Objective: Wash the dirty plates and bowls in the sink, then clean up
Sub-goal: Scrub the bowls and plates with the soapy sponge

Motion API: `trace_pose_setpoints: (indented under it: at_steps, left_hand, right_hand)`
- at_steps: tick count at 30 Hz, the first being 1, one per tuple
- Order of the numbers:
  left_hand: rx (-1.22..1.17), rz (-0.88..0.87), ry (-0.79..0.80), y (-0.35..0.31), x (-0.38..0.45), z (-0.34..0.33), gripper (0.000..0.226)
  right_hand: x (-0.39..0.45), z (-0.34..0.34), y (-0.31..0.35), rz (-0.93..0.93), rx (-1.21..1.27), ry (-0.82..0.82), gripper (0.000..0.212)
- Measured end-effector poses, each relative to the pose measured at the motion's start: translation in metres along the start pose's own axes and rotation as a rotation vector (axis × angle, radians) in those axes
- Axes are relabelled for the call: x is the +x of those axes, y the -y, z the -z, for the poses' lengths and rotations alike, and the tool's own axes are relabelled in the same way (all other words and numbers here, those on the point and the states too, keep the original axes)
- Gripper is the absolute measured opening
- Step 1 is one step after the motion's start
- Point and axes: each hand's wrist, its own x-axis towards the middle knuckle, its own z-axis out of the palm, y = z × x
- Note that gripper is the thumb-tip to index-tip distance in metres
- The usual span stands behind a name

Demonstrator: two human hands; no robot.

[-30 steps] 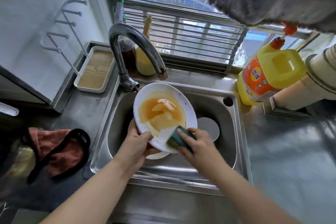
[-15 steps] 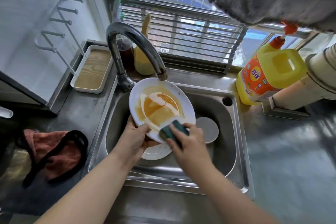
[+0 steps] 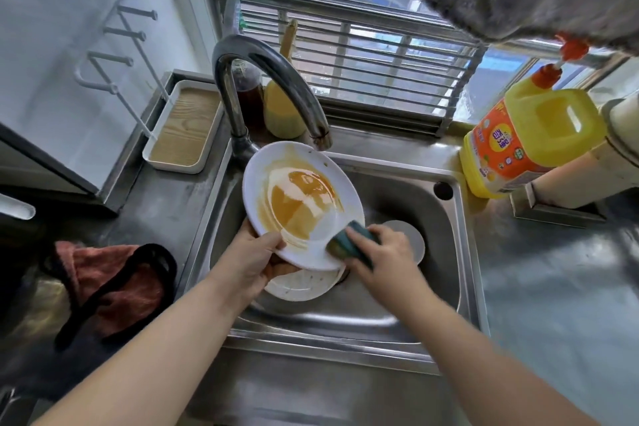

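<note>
A: The left hand (image 3: 254, 258) grips the near-left rim of a white plate (image 3: 301, 204), thumb on the face, holding it tilted over the sink (image 3: 460, 228) under the tap (image 3: 273, 86). The right hand (image 3: 387, 252) is curled round a green sponge (image 3: 349, 245), pressed to the plate's near-right rim.

B: Change from half a second ago?

A: The sponge sat nearer the plate's middle lower edge; it is now further right, at the rim. The orange sauce film has been wiped into a broader cleared band along the lower edge, and a smear now reaches the upper rim.

B: Contents of the sink?

A: A second white plate (image 3: 301, 287) lies flat on the basin floor beneath the held one, speckled with residue. Just right of it, partly behind the right hand, a round pale disc (image 3: 411, 235); whether dish or drain cover cannot be told.

B: On the surface?

A: A yellow detergent jug (image 3: 532, 142) stands right of the sink. A white tray (image 3: 183, 135) with a wood-grain base lies at left; a reddish cloth (image 3: 107, 284) nearer.
</note>
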Motion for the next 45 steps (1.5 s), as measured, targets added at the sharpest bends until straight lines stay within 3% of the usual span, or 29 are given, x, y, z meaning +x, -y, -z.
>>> trace_pose_setpoints:
  at_steps: [2, 3, 7, 9, 15, 18, 22, 26, 29, 31, 35, 36, 39, 41, 43, 45]
  left_hand:
    - [-0.01, 0.047, 0.007, -0.003, 0.0, 0.0, 0.043]
    - [-0.007, 0.066, 0.012, -0.005, 0.001, 0.002, 0.042]
    - [0.085, 0.169, 0.029, -0.017, 0.011, 0.022, 0.034]
    - [0.107, 0.225, 0.045, -0.021, 0.014, 0.029, 0.03]
    - [-0.209, 0.155, 0.087, -0.008, 0.012, 0.004, 0.034]
    - [-0.225, 0.123, 0.109, 0.013, 0.006, -0.01, 0.038]
    - [-0.131, 0.058, 0.091, 0.016, 0.0, 0.005, 0.044]
    - [-0.048, 0.066, 0.079, 0.011, -0.001, 0.004, 0.05]
    - [-0.001, 0.049, 0.089, 0.009, 0.002, 0.003, 0.053]
    - [0.034, 0.059, 0.086, 0.006, 0.001, 0.01, 0.053]
    - [0.119, 0.137, 0.103, 0.002, -0.001, 0.018, 0.046]
    - [0.118, 0.146, 0.113, 0.001, -0.001, 0.017, 0.045]
    - [0.102, 0.16, 0.108, -0.001, 0.002, 0.017, 0.045]
    - [0.131, 0.158, 0.092, -0.002, 0.001, 0.021, 0.044]
    - [0.18, 0.174, 0.09, -0.005, 0.0, 0.023, 0.04]
    - [0.197, 0.191, 0.096, -0.009, 0.001, 0.023, 0.038]
  right_hand:
    - [0.007, 0.007, -0.007, -0.18, -0.047, 0.071, 0.05]
    - [0.005, 0.008, 0.0, -0.168, -0.036, 0.05, 0.051]
    - [-0.026, 0.006, 0.023, 0.208, -0.108, 0.071, 0.068]
    - [-0.023, 0.009, 0.018, 0.28, -0.223, 0.031, 0.077]
    - [-0.005, 0.013, 0.044, 0.129, -0.265, -0.16, 0.068]
    - [-0.013, 0.007, 0.067, 0.032, -0.14, -0.052, 0.062]
    - [-0.016, 0.007, 0.032, 0.116, -0.073, 0.122, 0.059]
    - [-0.006, 0.01, 0.009, -0.13, -0.158, 0.168, 0.053]
    - [-0.03, -0.003, 0.051, 0.008, 0.083, 0.124, 0.061]
    - [-0.032, -0.003, 0.043, 0.088, 0.049, 0.156, 0.068]
    - [-0.006, 0.01, -0.002, -0.248, -0.168, 0.187, 0.056]
    - [-0.008, 0.007, 0.007, -0.238, -0.126, 0.166, 0.059]
    - [-0.033, -0.011, 0.047, 0.022, 0.115, 0.149, 0.072]
    - [-0.034, -0.01, 0.035, 0.099, 0.096, 0.163, 0.069]
    - [-0.019, 0.001, 0.003, -0.048, -0.045, 0.122, 0.062]
    - [-0.015, 0.007, -0.013, -0.23, -0.194, 0.187, 0.055]
